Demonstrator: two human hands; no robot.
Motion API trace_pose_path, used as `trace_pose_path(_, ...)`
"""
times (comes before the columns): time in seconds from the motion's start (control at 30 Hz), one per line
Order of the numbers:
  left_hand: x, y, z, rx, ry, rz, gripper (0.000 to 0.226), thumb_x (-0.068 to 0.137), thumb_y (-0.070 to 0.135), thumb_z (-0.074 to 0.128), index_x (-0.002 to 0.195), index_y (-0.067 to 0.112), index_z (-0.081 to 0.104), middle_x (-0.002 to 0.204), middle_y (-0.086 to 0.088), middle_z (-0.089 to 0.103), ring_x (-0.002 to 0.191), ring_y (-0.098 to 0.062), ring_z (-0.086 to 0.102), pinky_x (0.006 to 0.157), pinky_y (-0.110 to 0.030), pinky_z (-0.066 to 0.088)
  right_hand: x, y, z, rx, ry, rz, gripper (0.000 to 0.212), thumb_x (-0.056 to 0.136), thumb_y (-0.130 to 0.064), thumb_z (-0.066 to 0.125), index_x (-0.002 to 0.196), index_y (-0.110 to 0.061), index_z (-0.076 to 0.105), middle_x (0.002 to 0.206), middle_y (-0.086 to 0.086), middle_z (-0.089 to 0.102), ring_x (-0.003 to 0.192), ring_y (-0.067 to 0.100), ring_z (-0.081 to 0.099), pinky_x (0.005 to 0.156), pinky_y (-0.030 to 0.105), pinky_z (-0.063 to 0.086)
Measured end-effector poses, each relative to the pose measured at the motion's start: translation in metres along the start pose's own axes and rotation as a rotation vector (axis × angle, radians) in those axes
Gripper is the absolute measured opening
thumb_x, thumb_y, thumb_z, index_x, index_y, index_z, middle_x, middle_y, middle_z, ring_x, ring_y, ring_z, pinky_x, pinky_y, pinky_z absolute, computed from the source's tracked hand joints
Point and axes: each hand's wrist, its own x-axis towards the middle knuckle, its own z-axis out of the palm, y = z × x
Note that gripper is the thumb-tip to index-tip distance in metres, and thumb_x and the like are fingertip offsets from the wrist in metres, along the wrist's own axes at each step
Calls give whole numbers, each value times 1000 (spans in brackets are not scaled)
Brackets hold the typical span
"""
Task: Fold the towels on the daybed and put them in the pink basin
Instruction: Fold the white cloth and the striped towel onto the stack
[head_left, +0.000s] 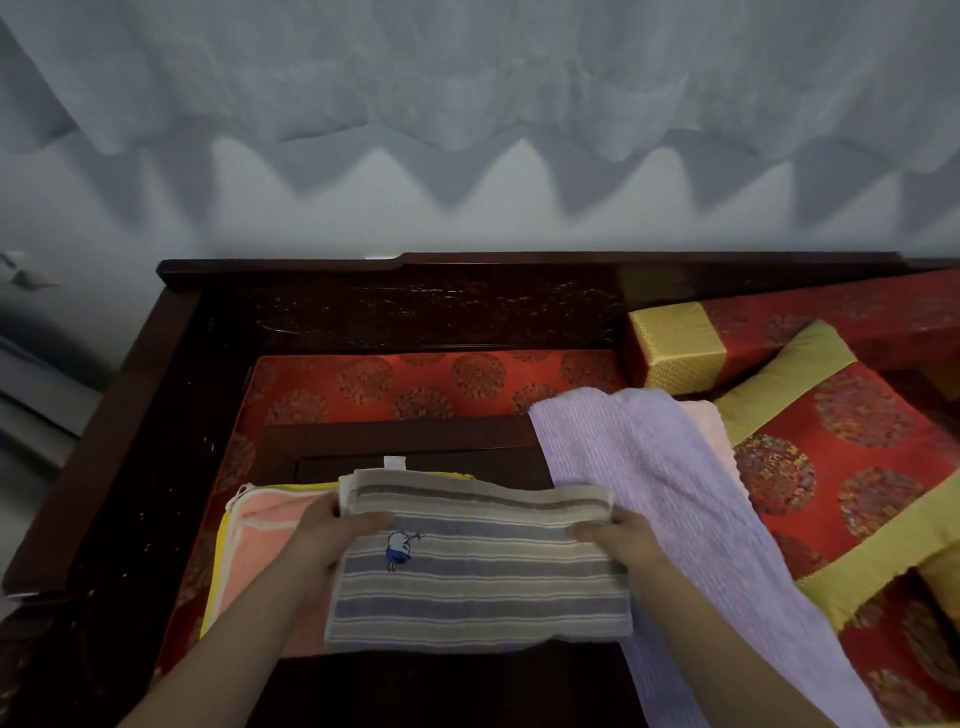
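At the middle of the daybed (322, 332), the folding step is in hand; no pink basin is in view. Left hand (337, 535) and right hand (618, 538) each pinch an end of the striped towel (478, 577), thumbs on top, fingers closed beneath a fold. It lies partly folded on a dark low table (415, 441). Beside it: a peach towel (260, 551) to the left, a lilac towel (649, 483) to the right, unfolded. Next move, by judgement: bring the edges level, then locate the basin.
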Motion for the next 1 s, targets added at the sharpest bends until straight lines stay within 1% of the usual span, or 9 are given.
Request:
trace_pose_path(0.07, -15, -5, -2, 107, 72, 194, 38, 71, 8, 80, 104, 11, 61, 96, -12, 72, 87, -31, 70, 77, -47, 57, -13, 2, -6, 80, -19, -61, 21, 75, -2, 75, 95, -2, 70, 92, 17, 72, 80, 26, 67, 75, 37, 55)
trace_pose_path(0.23, -58, -4, -4, 269, 38, 506, 22, 82, 6, 69, 94, 16, 53, 91, 2, 66, 78, -10, 63, 62, -14, 46, -60, -1, -19, 35, -37, -293, 21, 85, -11, 68, 104, -17, 64, 94, -3, 71, 80, 6, 68, 64, 13, 51)
trace_pose_path(0.3, -77, -1, -14, 255, -16, 541, 22, 82, 6, 70, 97, 14, 55, 93, 0, 66, 77, -12, 64, 63, -17, 47, -81, -6, -23, 56, -58, -365, 20, 85, -11, 67, 102, -22, 64, 90, -2, 74, 81, 3, 69, 64, 11, 51)
trace_pose_path(0.43, -103, -11, -49, 122, -109, 468, 30, 74, 14, 75, 98, 26, 62, 96, -4, 70, 86, -18, 68, 70, -29, 54, -111, -12, -21, 42, -154, -420, 23, 83, -13, 69, 103, -24, 66, 96, -8, 75, 88, 8, 70, 73, 20, 53)
trace_pose_path(0.53, -108, -17, -79, -60, -69, 332, 37, 76, 4, 75, 108, 18, 60, 96, -3, 73, 90, -22, 70, 73, -34, 58, -116, -17, 0, 64, -210, -406, 26, 83, -10, 69, 106, -23, 66, 97, -4, 75, 89, 12, 71, 75, 25, 55)
trace_pose_path(0.63, -94, -18, -97, -92, -70, 240, 43, 73, 12, 77, 112, 20, 59, 101, -8, 73, 92, -27, 71, 77, -44, 57, -105, -25, 27, 104, -237, -375, 27, 85, -7, 67, 108, -19, 64, 99, 0, 75, 91, 16, 71, 75, 25, 56)
trace_pose_path(0.73, -68, -15, -109, -83, -25, 182, 47, 71, 20, 79, 113, 21, 58, 104, -10, 71, 91, -27, 71, 75, -42, 58, -86, -36, 58, 141, -261, -338, 26, 85, -9, 67, 109, -18, 63, 100, 3, 74, 92, 17, 71, 74, 26, 56)
trace_pose_path(0.9, -24, -5, -115, -113, 58, 171, 32, 82, 5, 68, 110, 14, 56, 101, -10, 67, 78, -22, 70, 61, -33, 57, -48, -50, 96, 198, -259, -209, 21, 83, -10, 70, 104, -10, 66, 102, 16, 72, 92, 31, 70, 81, 43, 57)
trace_pose_path(1.0, -5, -3, -116, -235, 109, 175, 28, 83, 1, 65, 108, 7, 53, 94, -9, 67, 75, -24, 68, 58, -34, 56, -34, -56, 104, 219, -252, -177, 19, 83, -12, 70, 102, -10, 67, 98, 15, 73, 90, 31, 70, 80, 42, 57)
